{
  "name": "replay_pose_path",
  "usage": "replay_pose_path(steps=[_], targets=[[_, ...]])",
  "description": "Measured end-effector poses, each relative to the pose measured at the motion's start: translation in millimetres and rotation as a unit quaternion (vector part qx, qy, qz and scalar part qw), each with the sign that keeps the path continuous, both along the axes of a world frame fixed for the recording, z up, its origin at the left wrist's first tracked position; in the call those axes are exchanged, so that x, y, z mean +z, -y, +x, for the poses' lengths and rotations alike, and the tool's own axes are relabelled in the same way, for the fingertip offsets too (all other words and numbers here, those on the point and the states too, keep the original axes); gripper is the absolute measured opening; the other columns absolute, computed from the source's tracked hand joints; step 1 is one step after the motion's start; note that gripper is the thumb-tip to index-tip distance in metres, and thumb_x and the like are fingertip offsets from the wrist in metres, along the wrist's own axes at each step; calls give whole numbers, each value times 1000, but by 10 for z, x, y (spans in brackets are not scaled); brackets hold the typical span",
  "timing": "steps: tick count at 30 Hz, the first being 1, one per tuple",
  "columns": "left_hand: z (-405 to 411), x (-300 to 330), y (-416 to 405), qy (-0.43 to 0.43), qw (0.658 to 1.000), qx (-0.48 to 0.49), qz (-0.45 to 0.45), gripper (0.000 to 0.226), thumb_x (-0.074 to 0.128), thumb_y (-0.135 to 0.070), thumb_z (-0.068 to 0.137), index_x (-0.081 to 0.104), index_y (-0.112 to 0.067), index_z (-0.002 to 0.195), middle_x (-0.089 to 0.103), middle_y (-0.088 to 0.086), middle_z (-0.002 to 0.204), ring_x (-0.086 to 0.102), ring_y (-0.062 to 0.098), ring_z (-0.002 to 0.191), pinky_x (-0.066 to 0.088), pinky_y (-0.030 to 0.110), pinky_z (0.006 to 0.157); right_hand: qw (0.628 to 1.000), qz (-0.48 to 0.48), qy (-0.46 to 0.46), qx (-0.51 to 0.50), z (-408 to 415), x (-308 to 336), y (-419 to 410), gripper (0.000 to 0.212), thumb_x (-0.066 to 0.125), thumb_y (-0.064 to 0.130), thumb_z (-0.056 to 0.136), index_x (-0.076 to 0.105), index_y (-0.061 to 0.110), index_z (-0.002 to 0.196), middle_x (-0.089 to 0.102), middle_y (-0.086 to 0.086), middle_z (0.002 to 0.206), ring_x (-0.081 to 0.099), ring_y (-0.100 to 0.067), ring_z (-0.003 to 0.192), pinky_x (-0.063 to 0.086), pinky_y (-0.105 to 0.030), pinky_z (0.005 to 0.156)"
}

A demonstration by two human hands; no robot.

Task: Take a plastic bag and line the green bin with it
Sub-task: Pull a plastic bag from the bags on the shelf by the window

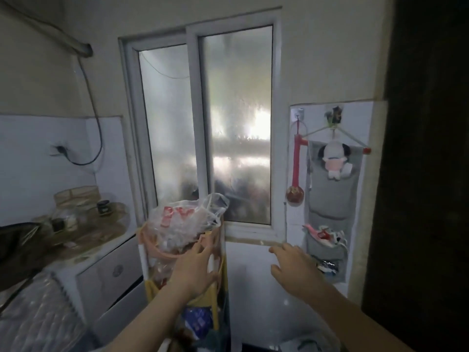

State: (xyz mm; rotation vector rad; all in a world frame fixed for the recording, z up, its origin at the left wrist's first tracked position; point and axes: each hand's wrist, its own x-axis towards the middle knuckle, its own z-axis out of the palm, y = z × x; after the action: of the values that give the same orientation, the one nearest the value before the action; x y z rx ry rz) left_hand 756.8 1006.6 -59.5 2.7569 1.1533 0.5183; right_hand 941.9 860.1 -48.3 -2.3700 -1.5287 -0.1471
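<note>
Dim small room, pale walls. A frosted sliding window (203,123) fills the centre of the frame, lit from behind. At left centre a white counter (111,252) carries jars and clutter, blurred. At right centre a grey hanging pocket organiser (330,199) is on the wall, with a small plush toy (334,158) in its top pocket and a red-handled scoop (295,174) hung just beside it.

Below the window, centre frame, stands a narrow tiered rack (220,275). Its top tier holds an orange basket (149,246) stuffed with crumpled clear plastic bags (185,219); one shows red print. The bags rise above the basket rim.

Left hand (196,270): fingers spread, palm laid against the basket front and the rack post, fingertips touching the lower edge of the bag heap. Hand is open; nothing pinched.

Right hand (291,268): lower right of centre, in the air in front of the white wall under the sill, fingers loosely extended, open and empty, well apart from the rack.

Green bin: not identifiable in this view.
</note>
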Motion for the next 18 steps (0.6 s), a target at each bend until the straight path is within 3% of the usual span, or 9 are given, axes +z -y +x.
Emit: replay_pose_path(steps=[6,10,12,15,17,18], targets=[[914,-227,-1400,43,999,26,-12,81,66,-51,65,28,-37,134,41,-1,135,49,20,113,44,31,88,999,28,-18,37,986,-142,-1582,40,45,25,88,46,20,128,54,-5,127,49,-26,116,40,-38,97],[1425,-413,-2237,59,994,77,-41,110,72,-61,48,13,-38,138,31,-3,143,42,21,124,45,38,98,996,22,-14,81,1546,-215,-2713,34,47,26,88,49,18,121,56,-7,119,54,-27,107,45,-34,88],[1627,-472,-2592,56,992,105,-44,121,71,-64,45,3,-38,141,26,0,149,35,24,131,38,43,106,995,4,-13,99,1747,-205,-3206,28,47,24,88,49,15,115,56,-9,114,53,-28,105,46,-35,86],[1875,-545,-3044,51,986,152,-41,119,64,-62,55,-12,-35,143,12,8,156,17,30,141,17,49,117,993,-8,-12,117,1941,-197,-3831,27,48,22,90,49,16,116,56,-8,115,53,-28,108,45,-37,89],[1991,-602,-3311,10,984,176,-41,122,63,-62,58,-17,-28,144,7,8,157,8,30,144,5,50,116,990,-11,-15,139,2016,-229,-4174,30,49,23,91,49,18,120,56,-7,119,52,-27,111,46,-38,92],[2027,-615,-3440,-2,982,182,-55,122,65,-60,59,-14,-24,146,12,8,156,11,30,144,6,49,116,989,-11,-18,148,2047,-250,-4327,31,48,25,91,48,18,122,56,-6,121,52,-26,112,46,-38,93]])
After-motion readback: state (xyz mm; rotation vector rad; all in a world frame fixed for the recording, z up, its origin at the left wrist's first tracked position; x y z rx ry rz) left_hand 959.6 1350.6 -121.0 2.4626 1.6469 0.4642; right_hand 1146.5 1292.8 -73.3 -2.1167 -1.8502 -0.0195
